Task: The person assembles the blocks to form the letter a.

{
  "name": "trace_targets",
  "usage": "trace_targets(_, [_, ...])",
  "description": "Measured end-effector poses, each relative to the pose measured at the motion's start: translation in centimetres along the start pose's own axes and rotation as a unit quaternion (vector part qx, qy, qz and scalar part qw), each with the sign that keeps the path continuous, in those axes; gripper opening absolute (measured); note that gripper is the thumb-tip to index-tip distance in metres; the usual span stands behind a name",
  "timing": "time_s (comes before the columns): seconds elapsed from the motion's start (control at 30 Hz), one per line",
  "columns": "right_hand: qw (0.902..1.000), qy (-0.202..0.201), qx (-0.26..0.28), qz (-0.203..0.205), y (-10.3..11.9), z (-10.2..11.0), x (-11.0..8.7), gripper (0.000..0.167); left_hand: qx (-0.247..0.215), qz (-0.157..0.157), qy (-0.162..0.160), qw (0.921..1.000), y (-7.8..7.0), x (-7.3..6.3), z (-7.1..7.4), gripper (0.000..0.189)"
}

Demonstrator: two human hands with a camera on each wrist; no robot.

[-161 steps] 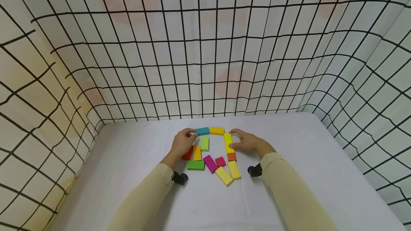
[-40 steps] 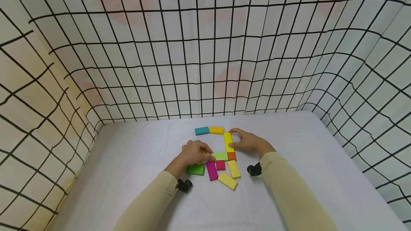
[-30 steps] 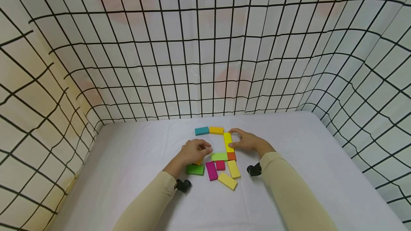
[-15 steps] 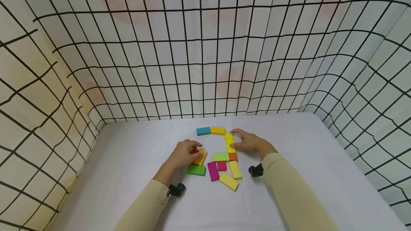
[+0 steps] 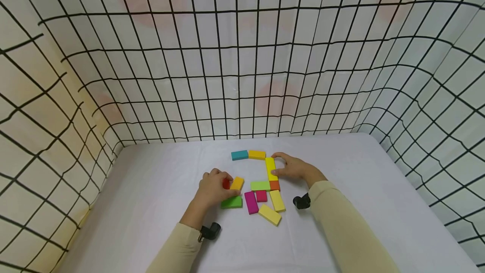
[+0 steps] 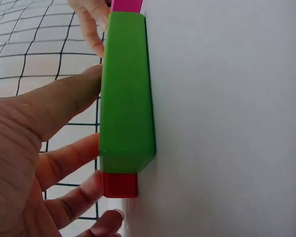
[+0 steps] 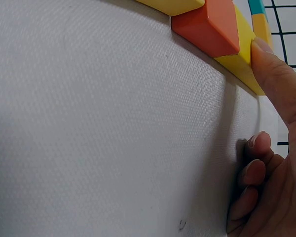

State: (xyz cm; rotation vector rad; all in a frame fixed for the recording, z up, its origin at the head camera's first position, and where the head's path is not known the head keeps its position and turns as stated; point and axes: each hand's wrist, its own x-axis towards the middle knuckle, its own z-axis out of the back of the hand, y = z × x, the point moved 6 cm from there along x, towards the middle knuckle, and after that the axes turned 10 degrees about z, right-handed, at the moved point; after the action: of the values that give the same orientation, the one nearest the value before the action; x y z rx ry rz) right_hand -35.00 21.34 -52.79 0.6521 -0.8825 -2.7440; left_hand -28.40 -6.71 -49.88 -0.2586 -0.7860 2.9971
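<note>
My left hand (image 5: pixel 212 186) is around a red block (image 5: pixel 226 183), index finger at its far end and thumb near an amber block (image 5: pixel 237 183). In the left wrist view, a green block (image 6: pixel 126 89) hides much of the red block (image 6: pixel 121 185) and the thumb tip. My right hand (image 5: pixel 296 168) pinches a long yellow block (image 5: pixel 270 169) between thumb and index finger. An orange-red block (image 5: pixel 274 185) adjoins its near end, and a lime block (image 5: pixel 260 186) lies crosswise against that. In the right wrist view, the thumb (image 7: pixel 274 69) presses the yellow block's side.
A teal block (image 5: pixel 239 155) and a yellow-orange block (image 5: pixel 257 154) form a row at the back. Magenta (image 5: pixel 251 202), crimson (image 5: pixel 261 196) and two pale yellow blocks (image 5: pixel 270 215) lie nearer. A black wire grid (image 5: pixel 242 75) surrounds the white table (image 5: pixel 159 188).
The lime block has turned crosswise and moved right against the orange-red block. My left hand has left it and moved left to the red and amber blocks. The right hand stays put.
</note>
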Motion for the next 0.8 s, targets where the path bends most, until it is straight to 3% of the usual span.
trace_targets(0.2, [1.0000,-0.001,0.000,0.004,0.0,0.1,-0.1,0.070,-0.010,0.019,0.000,0.9998,0.1,-0.2,-0.3,0.047])
trace_targets(0.8, [1.0000,-0.002,0.003,-0.001,-0.2,0.1,0.2,0.071,-0.078,-0.012,0.003,0.9969,1.1,-0.1,-1.0,0.024])
